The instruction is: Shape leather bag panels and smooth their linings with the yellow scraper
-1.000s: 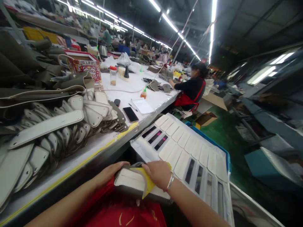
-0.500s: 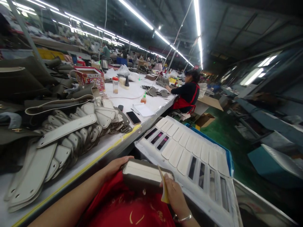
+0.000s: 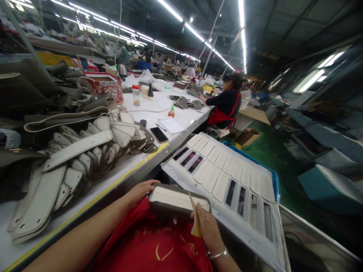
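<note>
A grey box-shaped piece with a pale inner panel (image 3: 172, 198) rests against my red apron (image 3: 159, 241). My left hand (image 3: 141, 192) grips its left end, fingers over the far edge. At the right end my right hand (image 3: 206, 223) pinches a thin yellow piece (image 3: 196, 226), which stands upright against the grey piece. To the right lies a white tray (image 3: 181, 179) bearing rows of pale rounded strips (image 3: 217, 155); several of its slots show dark gaps.
On the white table (image 3: 153, 105) at left lie stacked light-grey straps (image 3: 76, 151), a phone (image 3: 159, 134), a notepad (image 3: 171, 125) and a small orange bottle (image 3: 171, 112). A person in a red apron (image 3: 227, 102) sits farther along its edge. Blue bins (image 3: 329, 189) stand at right.
The grey piece is slightly higher and more tilted in view, with both hands still on it. The whole view has shifted a little.
</note>
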